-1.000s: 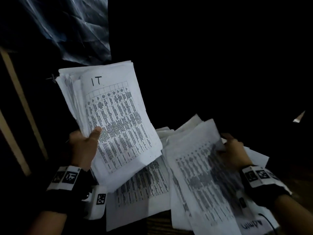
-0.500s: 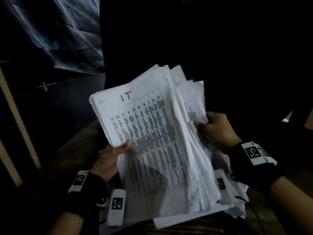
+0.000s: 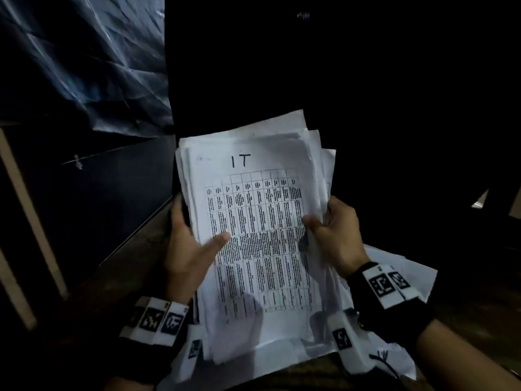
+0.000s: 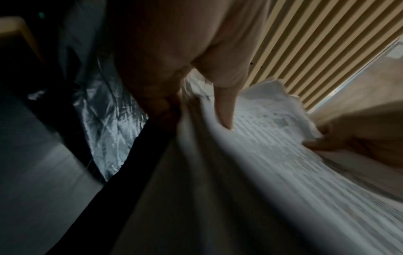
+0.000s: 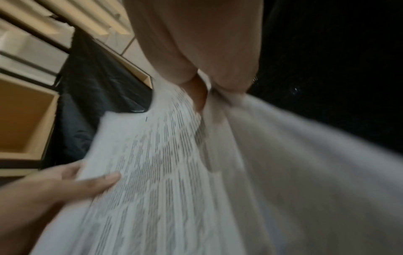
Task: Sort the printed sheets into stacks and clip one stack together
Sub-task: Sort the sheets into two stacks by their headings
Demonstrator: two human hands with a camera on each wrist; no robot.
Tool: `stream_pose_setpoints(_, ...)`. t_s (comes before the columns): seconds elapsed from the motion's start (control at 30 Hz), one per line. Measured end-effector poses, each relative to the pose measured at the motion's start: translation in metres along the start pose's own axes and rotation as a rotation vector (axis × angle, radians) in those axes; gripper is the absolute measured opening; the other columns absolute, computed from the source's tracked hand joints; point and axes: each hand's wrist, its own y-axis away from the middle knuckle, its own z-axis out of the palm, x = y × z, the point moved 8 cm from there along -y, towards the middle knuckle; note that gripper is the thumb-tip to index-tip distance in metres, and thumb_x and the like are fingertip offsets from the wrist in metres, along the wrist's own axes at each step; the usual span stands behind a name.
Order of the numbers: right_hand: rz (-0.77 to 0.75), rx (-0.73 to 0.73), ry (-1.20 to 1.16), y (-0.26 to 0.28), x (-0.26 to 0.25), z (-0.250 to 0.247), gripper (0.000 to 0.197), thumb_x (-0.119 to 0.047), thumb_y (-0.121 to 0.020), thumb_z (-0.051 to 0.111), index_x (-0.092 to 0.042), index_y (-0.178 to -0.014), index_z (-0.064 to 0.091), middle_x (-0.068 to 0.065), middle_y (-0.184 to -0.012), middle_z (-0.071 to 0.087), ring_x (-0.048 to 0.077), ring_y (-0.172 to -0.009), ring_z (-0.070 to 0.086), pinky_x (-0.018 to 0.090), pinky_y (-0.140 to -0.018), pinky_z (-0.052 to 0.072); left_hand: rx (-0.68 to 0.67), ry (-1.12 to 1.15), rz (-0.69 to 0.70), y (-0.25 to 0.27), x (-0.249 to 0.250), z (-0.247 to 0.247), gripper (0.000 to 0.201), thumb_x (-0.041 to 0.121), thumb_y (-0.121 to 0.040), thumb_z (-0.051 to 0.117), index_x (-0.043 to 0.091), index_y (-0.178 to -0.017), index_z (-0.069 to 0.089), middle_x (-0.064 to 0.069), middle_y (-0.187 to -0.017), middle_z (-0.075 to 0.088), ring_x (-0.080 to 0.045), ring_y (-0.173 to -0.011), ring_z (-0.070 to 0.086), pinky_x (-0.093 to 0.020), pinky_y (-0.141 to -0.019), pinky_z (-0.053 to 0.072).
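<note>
A second ago the left hand (image 3: 191, 252) alone held the stack of printed sheets (image 3: 259, 235) off to its own side while the right hand (image 3: 337, 235) rummaged in the loose sheets (image 3: 394, 266) on the tabletop (image 3: 135, 249); now the stack sits between both hands, squarely in front of the person. The left hand grips the stack's left edge, thumb flat across the print and fingers curled behind; the right hand has come up to pinch the right edge, thumb on top. That suggests gathering and squaring this stack (no clip is visible anywhere yet). The paper is thin, limp and crumpled, its edges fanned and uneven at the top right; the top sheet bears a handwritten "IT" over a dense printed grid. More sheets lie scattered under and beyond the right wrist.
</note>
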Motion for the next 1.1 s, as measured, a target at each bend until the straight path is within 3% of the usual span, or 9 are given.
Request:
stream_pose_setpoints(0.1,-0.064,0.073,-0.039,0.006,-0.007,-0.008,0.01,-0.008,-0.081,0.069,-0.013,-0.087,0.062,0.006,-0.078,0.068,0.019,-0.072,0.066,0.037,-0.068,0.056,-0.028,0.056,-0.061,-0.008,0.0,-0.01,0.089,0.013,-0.063,0.085,0.012,-0.14,0.04,0.005,-0.084,0.069,-0.003,-0.067,0.066,-0.022,-0.058,0.051)
stream_pose_setpoints(0.2,-0.115,0.131,-0.137,0.011,-0.018,-0.011,0.022,-0.005,-0.083,0.067,-0.024,-0.083,0.055,-0.013,-0.076,0.061,-0.008,-0.068,0.06,0.009,-0.066,0.048,-0.033,0.089,0.002,-0.011,0.014,-0.007,0.038,0.021,-0.062,0.081,0.012,-0.096,0.069,0.012,-0.078,0.072,0.007,-0.069,0.068,-0.015,-0.063,0.052)
stream_pose_setpoints(0.27,-0.16,0.137,-0.164,0.012,-0.028,-0.009,0.017,-0.005,-0.086,0.063,-0.016,-0.095,0.055,-0.018,-0.082,0.057,-0.018,-0.073,0.057,-0.002,-0.066,0.041,-0.049,0.124,0.023,-0.009,0.025,0.0,0.033,0.016,-0.067,0.081,0.015,-0.097,0.067,0.014,-0.085,0.069,0.013,-0.073,0.066,-0.007,-0.063,0.05)
stream_pose_setpoints(0.43,-0.126,0.061,-0.182,0.017,-0.017,0.003,0.041,-0.027,-0.086,0.065,-0.015,-0.12,0.045,-0.006,-0.107,0.062,-0.001,-0.096,0.061,0.016,-0.079,0.052,-0.059,0.2,-0.067,-0.002,0.006,0.008,0.049,0.009,-0.065,0.084,0.014,-0.109,0.062,0.0,-0.101,0.071,-0.004,-0.091,0.07,-0.01,-0.065,0.054)
stream_pose_setpoints(0.53,-0.052,-0.047,-0.199,0.025,0.001,0.013,0.057,-0.033,-0.086,0.063,-0.018,-0.133,0.035,-0.006,-0.122,0.057,0.002,-0.108,0.058,0.018,-0.085,0.05,-0.08,0.18,-0.189,0.005,-0.027,0.012,0.079,0.034,-0.055,0.09,0.01,-0.123,0.057,-0.005,-0.12,0.067,-0.02,-0.11,0.064,-0.032,-0.087,0.057)
stream_pose_setpoints(0.7,-0.073,-0.028,-0.16,0.019,0.001,0.017,0.031,-0.014,-0.095,0.051,-0.012,-0.125,0.045,0.001,-0.118,0.063,0.013,-0.109,0.061,0.041,-0.097,0.051,-0.002,0.119,-0.172,0.006,-0.02,0.01,0.08,0.052,-0.053,0.083,0.008,-0.116,0.061,-0.006,-0.114,0.069,-0.025,-0.109,0.065,-0.048,-0.094,0.052)
stream_pose_setpoints(0.9,-0.184,0.06,-0.235,0.008,-0.028,-0.004,0.055,-0.023,-0.088,0.063,-0.016,-0.134,0.034,-0.022,-0.111,0.052,-0.005,-0.103,0.057,0.013,-0.084,0.049,-0.013,0.262,-0.115,-0.003,0.005,0.004,0.059,0.004,-0.064,0.082,0.003,-0.119,0.06,-0.008,-0.11,0.071,-0.021,-0.098,0.07,-0.023,-0.069,0.058)
stream_pose_setpoints(1.03,-0.231,0.062,-0.21,0.006,-0.032,-0.006,0.067,-0.015,-0.087,0.064,-0.011,-0.142,0.026,-0.029,-0.115,0.043,-0.023,-0.103,0.049,0.0,-0.084,0.041,-0.025,0.274,-0.073,-0.004,0.01,0.003,0.051,0.004,-0.067,0.08,0.004,-0.115,0.062,-0.01,-0.108,0.072,-0.022,-0.1,0.07,-0.03,-0.075,0.06)
stream_pose_setpoints(1.1,-0.229,0.061,-0.199,0.005,-0.037,-0.005,0.059,-0.014,-0.087,0.064,-0.012,-0.138,0.035,-0.016,-0.116,0.054,-0.009,-0.106,0.056,0.012,-0.09,0.047,0.017,0.255,-0.064,-0.007,0.017,0.0,0.04,0.012,-0.067,0.082,0.007,-0.103,0.068,-0.007,-0.099,0.074,-0.018,-0.092,0.072,-0.031,-0.073,0.059)
